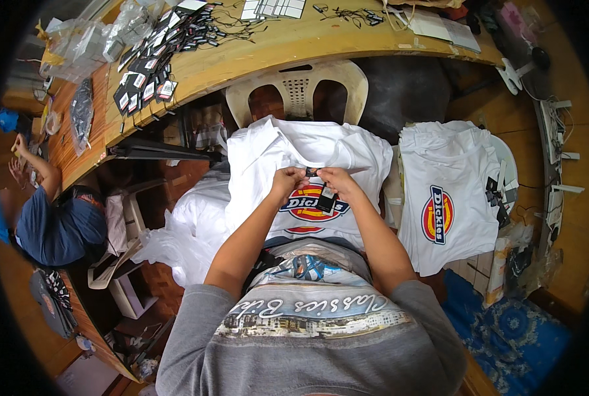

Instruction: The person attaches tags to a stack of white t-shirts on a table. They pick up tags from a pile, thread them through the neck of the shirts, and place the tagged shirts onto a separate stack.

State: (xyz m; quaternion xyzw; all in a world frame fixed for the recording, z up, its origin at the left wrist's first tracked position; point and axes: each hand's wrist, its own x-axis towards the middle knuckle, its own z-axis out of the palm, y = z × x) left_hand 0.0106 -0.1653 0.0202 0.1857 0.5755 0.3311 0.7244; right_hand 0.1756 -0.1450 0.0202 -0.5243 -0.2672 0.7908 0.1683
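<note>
A white T-shirt (255, 155) with a red, yellow and blue printed logo lies in front of me. At its neckline my left hand (289, 182) pinches one end of a small black label (311, 172). My right hand (338, 181) is closed at the label's other end, fingertips close to the left ones. A black hang tag (326, 199) dangles just below my right fingers, over the shirt's logo. Its cord is too small to make out.
White shirts (450, 158) are stacked at right, with black tags (494, 193) on them. A plastic chair (298, 89) stands ahead. Many black hang tags (146, 82) cover the wooden table (222, 63). Clear plastic (175, 241) bunches at left; farther left sits another person (60, 211).
</note>
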